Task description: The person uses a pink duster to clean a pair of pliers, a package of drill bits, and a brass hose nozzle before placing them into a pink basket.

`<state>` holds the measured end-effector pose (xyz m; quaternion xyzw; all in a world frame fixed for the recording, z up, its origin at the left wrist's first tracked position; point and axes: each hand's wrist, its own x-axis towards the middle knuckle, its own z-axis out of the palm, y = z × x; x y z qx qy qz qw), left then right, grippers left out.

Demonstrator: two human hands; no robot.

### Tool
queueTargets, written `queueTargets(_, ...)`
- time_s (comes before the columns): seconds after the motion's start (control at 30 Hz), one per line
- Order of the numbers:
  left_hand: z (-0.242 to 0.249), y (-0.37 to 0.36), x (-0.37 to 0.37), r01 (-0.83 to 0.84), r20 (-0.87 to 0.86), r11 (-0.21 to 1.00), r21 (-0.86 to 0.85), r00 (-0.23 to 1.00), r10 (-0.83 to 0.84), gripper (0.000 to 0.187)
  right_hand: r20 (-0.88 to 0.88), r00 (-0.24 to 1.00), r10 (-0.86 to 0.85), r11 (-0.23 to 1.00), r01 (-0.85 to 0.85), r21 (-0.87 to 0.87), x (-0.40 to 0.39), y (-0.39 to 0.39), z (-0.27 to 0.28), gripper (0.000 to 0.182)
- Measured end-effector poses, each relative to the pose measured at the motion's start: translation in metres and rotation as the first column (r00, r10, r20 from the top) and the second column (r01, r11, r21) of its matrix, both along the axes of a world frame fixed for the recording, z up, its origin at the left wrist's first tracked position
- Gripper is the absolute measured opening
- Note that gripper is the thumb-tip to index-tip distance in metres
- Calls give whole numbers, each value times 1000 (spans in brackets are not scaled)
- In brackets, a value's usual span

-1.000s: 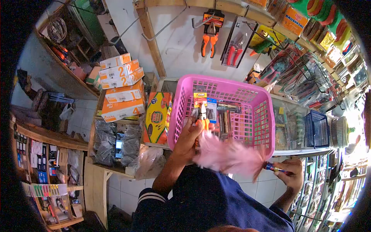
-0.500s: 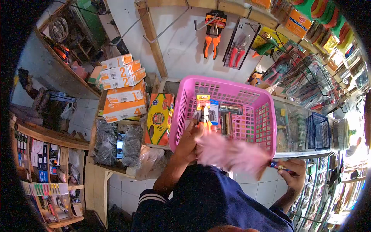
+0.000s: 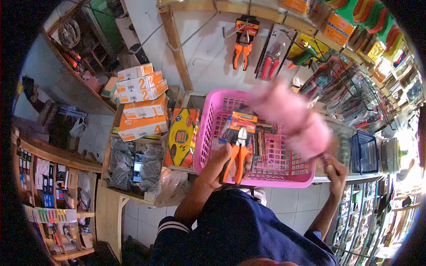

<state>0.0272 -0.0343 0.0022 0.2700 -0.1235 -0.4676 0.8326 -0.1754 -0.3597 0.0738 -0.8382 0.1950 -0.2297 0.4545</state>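
Observation:
My left hand (image 3: pixel 218 165) is closed around a pair of orange-and-black pliers (image 3: pixel 237 153) with a card on its head, held over the front left of a pink plastic basket (image 3: pixel 207 128). Gripped by its handle in my right hand (image 3: pixel 335 170) is a fluffy pink feather duster (image 3: pixel 293 116), smeared by motion. The duster's head crosses above the basket's right side and back rim. Inside the basket lie several packaged items (image 3: pixel 265 142), partly hidden behind the pliers and the duster.
Left of the basket stand a yellow-and-red box (image 3: pixel 183 137) and stacked orange-and-white boxes (image 3: pixel 144 111). More pliers (image 3: pixel 242 51) and red-handled cutters (image 3: pixel 271 60) hang on the wall. A dark blue basket (image 3: pixel 365 151) stands at right, near packaged goods on hooks.
The duster has swung up and away from the pliers, from in front of the basket to above its right side. The pliers now show fully, raised nearer to me.

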Motion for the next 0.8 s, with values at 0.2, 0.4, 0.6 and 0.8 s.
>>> queueTargets(0.2,1,6,-2,135,107,990,41,984,-139,70,-10,979,203,979,-203,31,34,22,-30,39)
queueTargets(0.4,-4,5,0,153,89,988,12,984,-153,70,91,977,195,979,-200,50,41,16,-34,40)
queueTargets(0.6,3,7,-2,150,34,988,40,988,-151,74,113,968,226,969,-236,80,45,15,-39,38)
queueTargets(0.8,-14,6,6,191,39,981,-39,981,-189,74,47,970,238,969,-240,50,47,23,-34,36)
